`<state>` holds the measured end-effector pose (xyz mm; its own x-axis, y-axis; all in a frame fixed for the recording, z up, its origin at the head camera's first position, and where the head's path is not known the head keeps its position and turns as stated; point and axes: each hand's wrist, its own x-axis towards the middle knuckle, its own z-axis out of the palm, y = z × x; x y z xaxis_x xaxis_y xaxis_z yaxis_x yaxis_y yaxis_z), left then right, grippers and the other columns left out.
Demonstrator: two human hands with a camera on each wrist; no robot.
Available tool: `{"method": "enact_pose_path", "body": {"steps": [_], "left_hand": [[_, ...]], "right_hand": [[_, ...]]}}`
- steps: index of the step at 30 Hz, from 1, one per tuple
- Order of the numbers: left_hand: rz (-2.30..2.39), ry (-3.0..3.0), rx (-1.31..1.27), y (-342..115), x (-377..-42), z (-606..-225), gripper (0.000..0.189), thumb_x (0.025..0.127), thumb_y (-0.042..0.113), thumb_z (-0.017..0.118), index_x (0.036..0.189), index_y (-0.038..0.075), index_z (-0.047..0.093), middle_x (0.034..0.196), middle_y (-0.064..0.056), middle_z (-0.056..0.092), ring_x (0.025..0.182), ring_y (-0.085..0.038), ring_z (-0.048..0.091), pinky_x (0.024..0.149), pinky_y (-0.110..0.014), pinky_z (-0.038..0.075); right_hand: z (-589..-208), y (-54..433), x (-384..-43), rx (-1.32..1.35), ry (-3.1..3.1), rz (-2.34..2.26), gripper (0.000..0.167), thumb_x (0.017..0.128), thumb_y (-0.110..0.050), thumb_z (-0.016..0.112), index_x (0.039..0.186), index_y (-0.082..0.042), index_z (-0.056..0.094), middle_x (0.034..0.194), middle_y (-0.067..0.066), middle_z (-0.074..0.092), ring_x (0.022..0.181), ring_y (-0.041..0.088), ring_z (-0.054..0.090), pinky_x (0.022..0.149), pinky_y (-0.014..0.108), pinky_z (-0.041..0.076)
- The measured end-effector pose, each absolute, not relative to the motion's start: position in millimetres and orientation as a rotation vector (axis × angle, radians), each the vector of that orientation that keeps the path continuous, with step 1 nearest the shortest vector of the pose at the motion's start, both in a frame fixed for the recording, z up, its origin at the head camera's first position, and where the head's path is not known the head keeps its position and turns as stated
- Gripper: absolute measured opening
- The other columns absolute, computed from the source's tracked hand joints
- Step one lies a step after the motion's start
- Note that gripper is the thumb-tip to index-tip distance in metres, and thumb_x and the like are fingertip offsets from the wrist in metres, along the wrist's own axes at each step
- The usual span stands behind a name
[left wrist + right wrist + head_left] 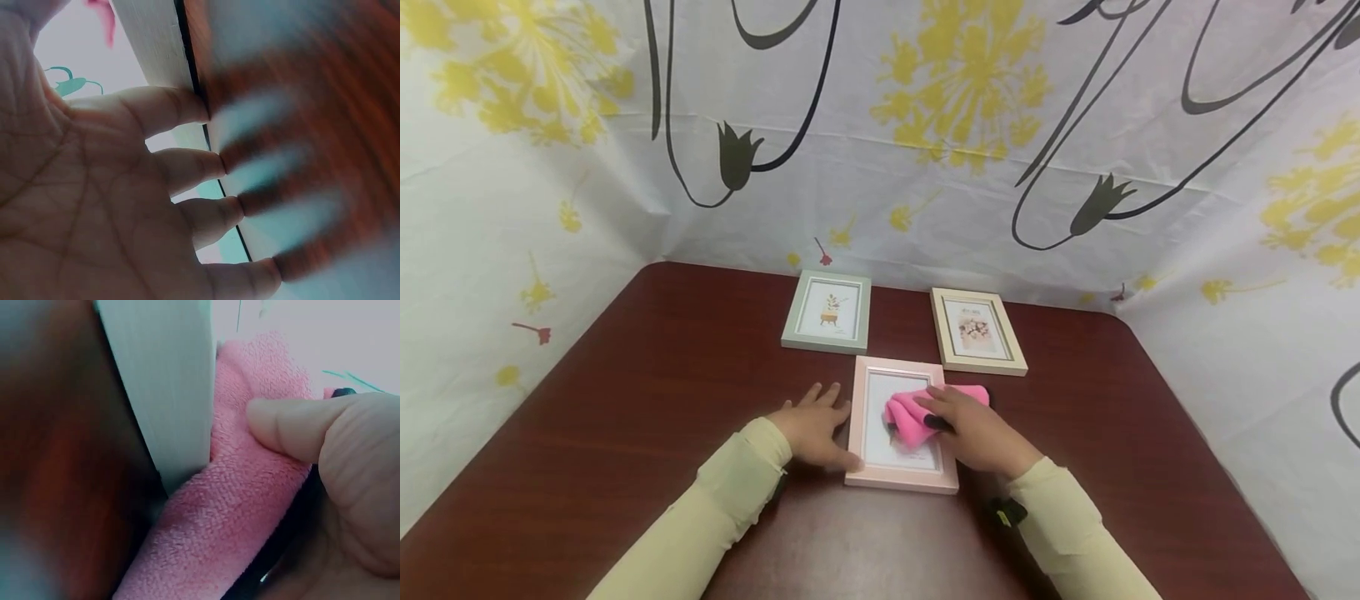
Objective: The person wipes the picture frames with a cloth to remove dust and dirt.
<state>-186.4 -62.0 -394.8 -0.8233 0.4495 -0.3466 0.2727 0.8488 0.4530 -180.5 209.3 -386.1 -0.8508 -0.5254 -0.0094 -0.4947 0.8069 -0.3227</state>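
Note:
A pink picture frame (901, 482) lies flat on the dark red table. My right hand (973, 429) holds a bunched pink cloth (910, 417) against its glass, covering part of the picture. In the right wrist view the thumb presses on the fluffy cloth (206, 519), which hangs over the side of the frame (159, 375). My left hand (814, 427) rests at the frame's left edge, fingers straight and spread, thumb at the lower left corner. The left wrist view shows its bare palm and fingers (106, 181) beside the frame's side.
Behind the pink frame lie a green picture frame (790, 340) with a plant print and a cream picture frame (1019, 362) with a flower print. The table (647, 400) meets a white patterned sheet (880, 208) at the back and sides.

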Motion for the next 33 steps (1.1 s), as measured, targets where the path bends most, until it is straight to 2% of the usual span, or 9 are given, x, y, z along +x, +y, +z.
{"method": "enact_pose_path", "body": {"steps": [8,18,22,25,33], "left_hand": [[0.551,2.583,0.524,-64,-185,-393,0.097,0.076,0.059,0.074,0.150,0.005,0.042,0.162,-0.018,0.019,0.149,-0.040,0.009,0.111,-0.068,0.016],[0.557,2.573,0.590,-68,-185,-395,0.097,0.079,0.063,0.070,0.153,0.008,0.039,0.163,-0.018,0.016,0.149,-0.040,0.006,0.111,-0.068,0.015],[0.514,2.576,0.654,-74,-188,-397,0.092,0.082,0.063,0.068,0.152,0.010,0.042,0.162,-0.017,0.020,0.149,-0.040,0.012,0.112,-0.062,0.022],[0.514,2.574,0.674,-77,-190,-397,0.086,0.083,0.060,0.068,0.151,0.012,0.045,0.162,-0.016,0.023,0.149,-0.038,0.015,0.112,-0.059,0.026],[0.533,2.537,0.678,-82,-194,-393,0.085,0.082,0.060,0.069,0.150,0.014,0.047,0.163,-0.014,0.021,0.150,-0.036,0.012,0.113,-0.057,0.025]], "right_hand": [[-381,209,-147,-0.883,2.873,-0.489,0.051,0.087,-0.001,0.070,0.137,-0.006,0.061,0.143,0.020,0.052,0.136,0.042,0.042,0.107,0.055,0.036],[-367,192,-135,-0.993,3.022,-0.448,0.055,0.081,0.007,0.070,0.132,-0.011,0.066,0.136,0.016,0.059,0.128,0.041,0.051,0.104,0.051,0.041],[-366,176,-131,-1.185,2.963,-0.366,0.049,0.084,-0.002,0.074,0.132,-0.012,0.066,0.135,0.016,0.060,0.125,0.039,0.054,0.102,0.049,0.044],[-370,167,-130,-1.220,2.918,-0.301,0.047,0.088,-0.016,0.076,0.134,-0.015,0.065,0.136,0.014,0.060,0.128,0.038,0.052,0.103,0.048,0.044],[-375,166,-131,-1.172,2.895,-0.313,0.047,0.090,-0.021,0.074,0.135,-0.017,0.064,0.138,0.014,0.059,0.132,0.039,0.048,0.107,0.049,0.040]]}}
